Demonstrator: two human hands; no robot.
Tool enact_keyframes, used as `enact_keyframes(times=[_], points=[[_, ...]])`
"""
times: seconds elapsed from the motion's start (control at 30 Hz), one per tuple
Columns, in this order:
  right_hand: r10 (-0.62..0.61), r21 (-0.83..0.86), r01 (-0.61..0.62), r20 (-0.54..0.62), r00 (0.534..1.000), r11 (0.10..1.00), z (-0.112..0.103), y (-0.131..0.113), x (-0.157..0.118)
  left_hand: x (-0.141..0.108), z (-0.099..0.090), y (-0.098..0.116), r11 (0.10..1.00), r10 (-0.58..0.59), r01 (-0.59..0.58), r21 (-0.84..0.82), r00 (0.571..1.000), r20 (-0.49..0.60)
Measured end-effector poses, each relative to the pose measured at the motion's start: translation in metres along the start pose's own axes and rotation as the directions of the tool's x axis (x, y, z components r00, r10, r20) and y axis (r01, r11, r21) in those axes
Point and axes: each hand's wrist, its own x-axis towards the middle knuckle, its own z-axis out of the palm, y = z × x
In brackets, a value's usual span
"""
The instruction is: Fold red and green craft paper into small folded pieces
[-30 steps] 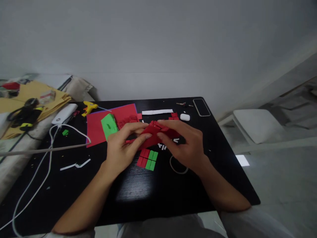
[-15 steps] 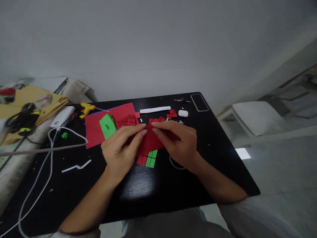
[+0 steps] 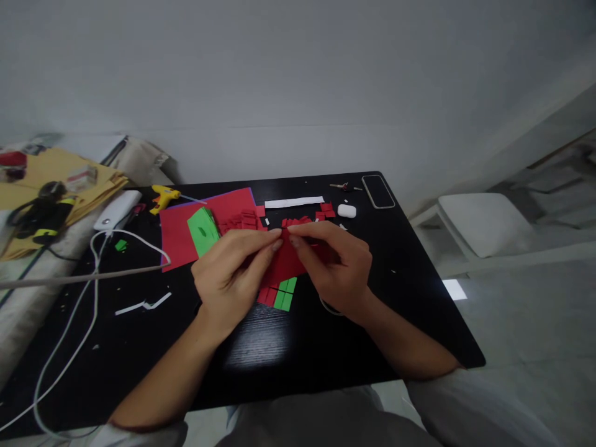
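A piece of red paper (image 3: 285, 266) is held up between my two hands over the table. My left hand (image 3: 235, 273) pinches its upper edge between thumb and forefinger. My right hand (image 3: 333, 264) pinches the same edge close beside it, the fingertips almost meeting. Beneath the held sheet, red and green paper squares (image 3: 285, 297) lie on the black table. Small red pieces (image 3: 298, 221) lie just behind my fingertips, partly hidden by them. Left of my left hand, a stack of green paper (image 3: 203, 231) and more red pieces (image 3: 244, 220) rest on a large red sheet (image 3: 179, 239).
Along the back of the black table (image 3: 344, 354) lie a white paper strip (image 3: 293, 203), keys (image 3: 345, 187), a white earbud case (image 3: 346, 211) and a phone (image 3: 378, 192). A yellow glue gun (image 3: 164, 198), a white power bank (image 3: 116, 211) and cables (image 3: 95, 298) occupy the left. A white stool (image 3: 482, 223) stands right.
My fingertips have shifted slightly right along the red paper's edge and drawn closer together. Both hands still pinch it. The view has moved a little.
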Motion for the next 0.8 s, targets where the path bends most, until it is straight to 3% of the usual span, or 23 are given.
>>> enact_keyframes(times=[0.37, 0.8], points=[[-0.018, 0.012, 0.018, 0.006, 1.000, 1.000, 0.0000, 0.0023, 0.0004, 0.0006, -0.0005, -0.0021, 1.000, -0.007, 0.007, 0.002, 1.000, 0.004], [0.003, -0.011, -0.003, 0.039, 0.999, 1.000, -0.0012, 0.0023, 0.0010, 0.0010, 0.0003, 0.0016, 0.993, -0.114, 0.115, -0.036, 0.993, 0.019]])
